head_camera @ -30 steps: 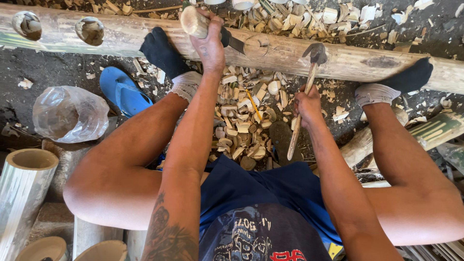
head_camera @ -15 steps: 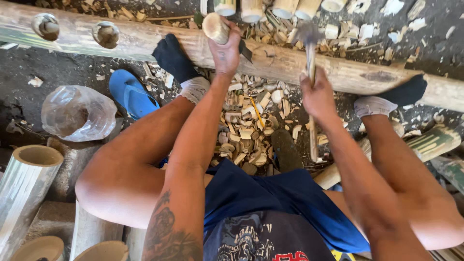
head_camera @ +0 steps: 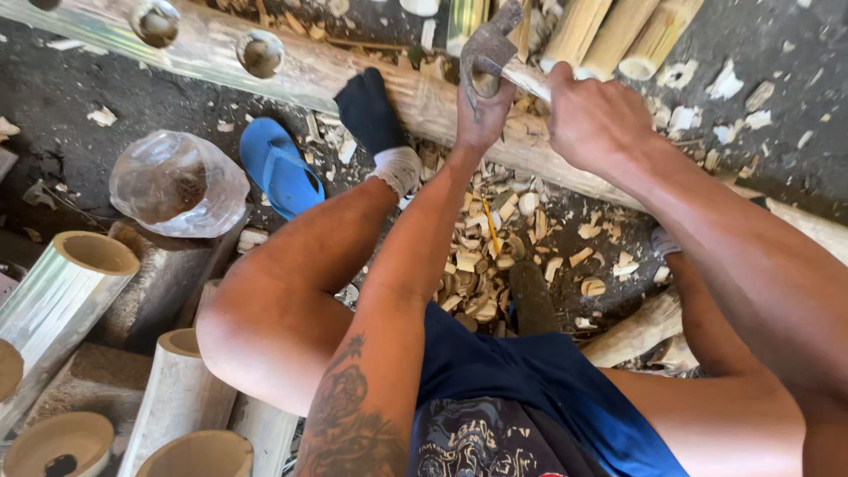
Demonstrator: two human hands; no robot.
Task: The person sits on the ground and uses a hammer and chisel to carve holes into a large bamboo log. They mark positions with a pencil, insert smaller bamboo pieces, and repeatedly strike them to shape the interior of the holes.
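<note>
Bamboo tubes, cut, open-ended: 8 o'clock, nearest. Wood chips: centre, between the legs. Left hand: 12 o'clock, fingers clamped around short bamboo piece stood on long log. Right hand: 1 o'clock, closed on hatchet, blade meeting the piece.

A short, pale bamboo piece is standing on end on the long log, its cut end facing up. A grey-headed hatchet (wooden handle slanting right) is sitting against its top.
</note>
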